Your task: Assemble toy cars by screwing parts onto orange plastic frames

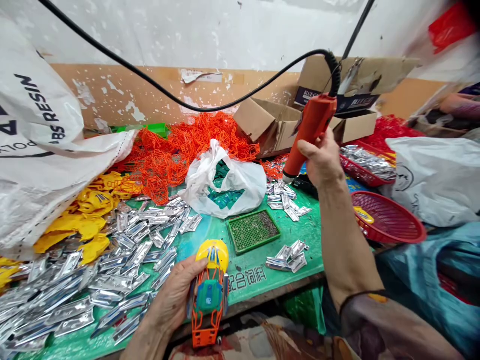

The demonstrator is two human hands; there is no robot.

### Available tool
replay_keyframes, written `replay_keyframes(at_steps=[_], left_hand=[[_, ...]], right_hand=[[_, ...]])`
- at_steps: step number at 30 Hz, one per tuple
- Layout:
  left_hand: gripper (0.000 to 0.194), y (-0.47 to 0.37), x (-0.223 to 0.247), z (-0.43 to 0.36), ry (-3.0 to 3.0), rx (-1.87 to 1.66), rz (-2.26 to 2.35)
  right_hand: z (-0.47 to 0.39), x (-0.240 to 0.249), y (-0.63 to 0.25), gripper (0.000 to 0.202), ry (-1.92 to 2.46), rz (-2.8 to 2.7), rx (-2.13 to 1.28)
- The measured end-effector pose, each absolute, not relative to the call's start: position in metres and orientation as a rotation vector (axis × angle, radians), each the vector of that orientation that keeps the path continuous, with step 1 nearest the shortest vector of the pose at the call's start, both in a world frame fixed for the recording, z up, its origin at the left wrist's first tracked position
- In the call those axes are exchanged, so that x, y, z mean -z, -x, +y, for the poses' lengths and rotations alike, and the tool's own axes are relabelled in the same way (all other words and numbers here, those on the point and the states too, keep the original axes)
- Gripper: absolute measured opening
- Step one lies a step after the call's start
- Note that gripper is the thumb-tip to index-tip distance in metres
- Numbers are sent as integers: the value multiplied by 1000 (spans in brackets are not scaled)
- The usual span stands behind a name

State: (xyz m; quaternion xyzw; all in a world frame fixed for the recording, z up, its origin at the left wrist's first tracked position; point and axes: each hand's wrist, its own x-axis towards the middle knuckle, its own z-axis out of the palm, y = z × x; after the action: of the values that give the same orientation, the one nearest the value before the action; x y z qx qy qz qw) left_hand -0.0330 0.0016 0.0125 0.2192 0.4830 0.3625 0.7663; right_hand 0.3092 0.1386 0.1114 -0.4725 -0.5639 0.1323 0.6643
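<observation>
At six o'clock, the left hand (174,287) clasps the toy vehicle (209,296) with thumb and fingers, presumably steadying it; at two, the right hand (325,161) wraps the orange-red driver (308,131), its tip hard to make out.

Right sleeve (397,325): loose, printed cloth, blurry blotches of muted mauve, grey and brown, ends around elbow. Dark narrow hem (345,306) at the opening, small orange-yellow patch (377,298) in the print close to it. Lap clothing (270,342): patterned too, beige, reddish-brown and greyish patches, motif too blurred to name. Left hand (176,292) and right hand (324,159) bare, forearms uncovered.
</observation>
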Motion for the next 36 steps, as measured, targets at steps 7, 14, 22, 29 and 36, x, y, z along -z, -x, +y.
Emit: replay_keyframes(at_steps=[7, 14, 22, 29, 36], left_hand=[[27, 33, -12, 0, -477, -814, 1066], [27, 28, -2, 1, -516, -795, 1100], [30, 14, 1, 0, -499, -812, 1115], [26, 17, 8, -3, -509, -815, 1081], [26, 15, 10, -2, -483, -807, 1084]], right_hand=[[160, -116, -260, 36, 924, -1172, -897], [108, -68, -206, 36, 1004, -1184, -990], [91, -46, -194, 24, 1007, -1126, -881], [92, -41, -190, 30, 980, -1102, -864], [91, -39, -190, 29, 1031, -1132, -827]])
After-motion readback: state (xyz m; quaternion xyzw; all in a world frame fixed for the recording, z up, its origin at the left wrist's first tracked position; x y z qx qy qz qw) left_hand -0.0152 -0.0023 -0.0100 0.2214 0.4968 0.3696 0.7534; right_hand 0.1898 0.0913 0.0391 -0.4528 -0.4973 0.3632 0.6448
